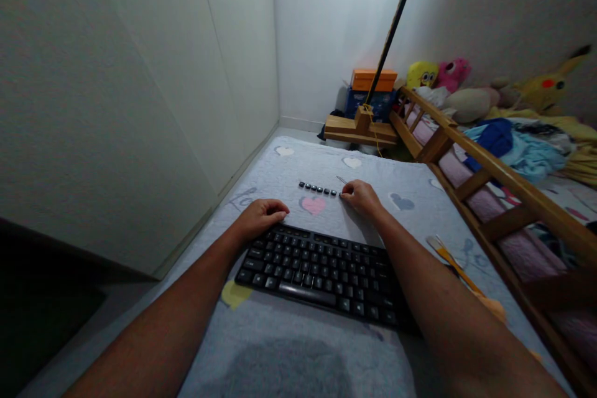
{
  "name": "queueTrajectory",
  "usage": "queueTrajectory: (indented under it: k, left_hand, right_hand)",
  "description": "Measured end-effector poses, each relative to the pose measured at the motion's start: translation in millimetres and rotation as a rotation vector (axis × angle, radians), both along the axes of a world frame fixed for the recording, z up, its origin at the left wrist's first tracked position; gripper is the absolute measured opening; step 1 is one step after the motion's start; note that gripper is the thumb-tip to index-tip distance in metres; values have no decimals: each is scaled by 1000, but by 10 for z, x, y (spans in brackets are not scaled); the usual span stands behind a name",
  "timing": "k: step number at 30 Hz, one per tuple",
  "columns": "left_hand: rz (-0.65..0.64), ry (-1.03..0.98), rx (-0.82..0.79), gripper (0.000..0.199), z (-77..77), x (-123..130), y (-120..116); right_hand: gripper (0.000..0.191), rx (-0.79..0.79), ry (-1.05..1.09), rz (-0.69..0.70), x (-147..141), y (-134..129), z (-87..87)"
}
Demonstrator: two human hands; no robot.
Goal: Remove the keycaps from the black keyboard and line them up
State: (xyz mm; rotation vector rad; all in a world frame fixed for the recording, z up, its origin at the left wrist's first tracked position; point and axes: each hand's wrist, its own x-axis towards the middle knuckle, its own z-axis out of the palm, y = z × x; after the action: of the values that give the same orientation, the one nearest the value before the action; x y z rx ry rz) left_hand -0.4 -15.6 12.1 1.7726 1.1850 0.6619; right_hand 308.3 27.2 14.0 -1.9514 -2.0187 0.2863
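Note:
A black keyboard (317,267) lies at a slant on the bedspread in front of me. My left hand (262,217) rests at its far left corner, fingers loosely curved and thumb a little apart. Beyond the keyboard, several small dark keycaps (319,189) form a row on the cloth. At the right end of that row, my right hand (362,196) pinches a keycap (342,194) between its fingertips, which partly hide it. A thin metal tool (341,180) sticks out from the same hand; most of it is hidden. My right forearm covers the keyboard's right end.
The quilted bedspread (289,336) has heart prints. Near my right forearm lies an orange-handled tool (454,267). A wooden bed rail (494,174) runs along the right, with plush toys and cloths behind. White cupboard doors (186,74) stand left; a wooden stand (361,127) with a pole is ahead.

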Motion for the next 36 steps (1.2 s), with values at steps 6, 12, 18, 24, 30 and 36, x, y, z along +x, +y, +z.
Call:
queueTrajectory:
  k: [6,12,18,24,30,36]
  left_hand:
    - [5,3,7,31,-21,0,4]
    - [-10,27,10,32,-24,-5,7]
    - [-9,32,19,33,-29,-6,10]
    - [-15,36,28,33,-25,-6,9]
    - [-20,34,31,31,-23,-7,11]
    - [-14,26,20,32,-8,-5,-9]
  right_hand:
    - [11,-10,-4,2,-24,22,-19]
    - [10,-13,11,4,-31,14,-2]
    - [10,-25,15,5,-22,32,-32]
    - [15,-30,22,8,6,34,-42]
    - [15,-24,23,12,6,13,19]
    - [13,14,19,-13,59,-102,246]
